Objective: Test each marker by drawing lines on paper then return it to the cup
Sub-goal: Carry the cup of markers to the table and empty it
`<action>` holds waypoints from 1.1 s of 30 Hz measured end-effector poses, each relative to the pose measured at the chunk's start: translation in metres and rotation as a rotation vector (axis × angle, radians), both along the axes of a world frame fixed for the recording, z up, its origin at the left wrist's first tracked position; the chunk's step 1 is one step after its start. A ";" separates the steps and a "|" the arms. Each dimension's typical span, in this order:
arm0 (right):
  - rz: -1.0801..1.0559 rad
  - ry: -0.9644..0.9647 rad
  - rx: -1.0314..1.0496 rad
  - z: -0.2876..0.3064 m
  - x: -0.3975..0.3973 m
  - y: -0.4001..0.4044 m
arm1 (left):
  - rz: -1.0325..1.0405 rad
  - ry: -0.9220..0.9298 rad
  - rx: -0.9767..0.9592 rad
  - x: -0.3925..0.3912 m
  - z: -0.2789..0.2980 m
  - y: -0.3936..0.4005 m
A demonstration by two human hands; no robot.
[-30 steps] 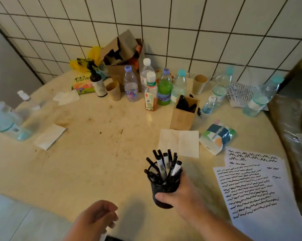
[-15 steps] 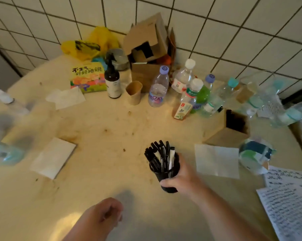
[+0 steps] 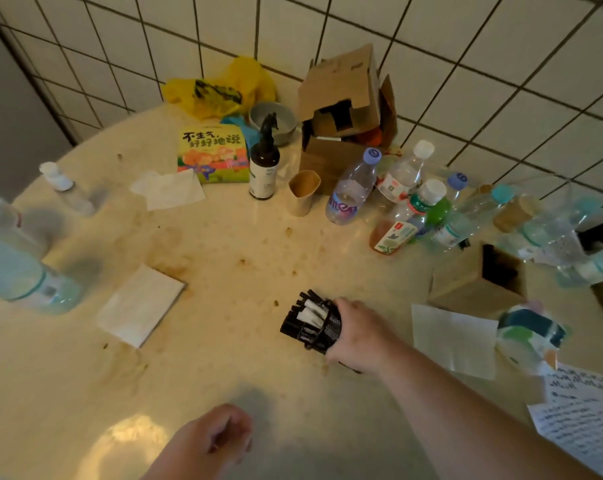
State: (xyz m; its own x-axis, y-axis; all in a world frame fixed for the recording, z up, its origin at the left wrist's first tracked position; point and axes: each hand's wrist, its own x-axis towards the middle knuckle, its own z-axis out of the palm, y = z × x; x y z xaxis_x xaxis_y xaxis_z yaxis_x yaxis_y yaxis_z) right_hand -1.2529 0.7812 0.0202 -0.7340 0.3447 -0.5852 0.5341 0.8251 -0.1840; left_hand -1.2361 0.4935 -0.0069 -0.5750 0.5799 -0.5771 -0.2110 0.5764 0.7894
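Now right hand point(image 3: 357, 336) grips cup point(image 3: 329, 330) tipped sideways, markers point(image 3: 305, 318) pointing left; left hand point(image 3: 211, 441) loosely curled, empty.

A round, stained cream table point(image 3: 224, 244) carries the clutter; at twelve o'clock stand a brown spray bottle point(image 3: 263, 168), a paper cup point(image 3: 303, 192) and a torn cardboard box point(image 3: 345, 109), with a picture book point(image 3: 211, 152) and a tissue point(image 3: 170, 189) just to their left; at two o'clock a cluster of plastic bottles point(image 3: 407, 202). At nine o'clock a water bottle point(image 3: 23, 271) stands near a folded napkin point(image 3: 140, 304); at three o'clock an open brown box point(image 3: 480, 282) sits beside another napkin point(image 3: 456, 339); at four o'clock lie sheets of scribbled paper point(image 3: 580, 420).
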 end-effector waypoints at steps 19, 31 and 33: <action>0.102 -0.130 0.214 0.003 -0.020 -0.005 | -0.018 -0.008 -0.037 0.005 0.017 -0.002; 0.097 -0.205 0.269 0.015 -0.001 0.005 | -0.039 -0.025 -0.086 0.006 0.014 0.005; 0.091 -0.206 0.282 0.015 0.005 0.007 | -0.051 -0.034 -0.095 0.005 0.014 0.005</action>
State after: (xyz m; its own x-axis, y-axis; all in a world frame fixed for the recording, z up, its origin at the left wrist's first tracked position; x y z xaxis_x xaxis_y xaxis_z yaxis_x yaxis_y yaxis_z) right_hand -1.2478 0.7877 0.0351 -0.6458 0.4523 -0.6151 0.4585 0.8740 0.1612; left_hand -1.2306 0.4986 0.0070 -0.5255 0.5497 -0.6494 -0.2049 0.6590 0.7237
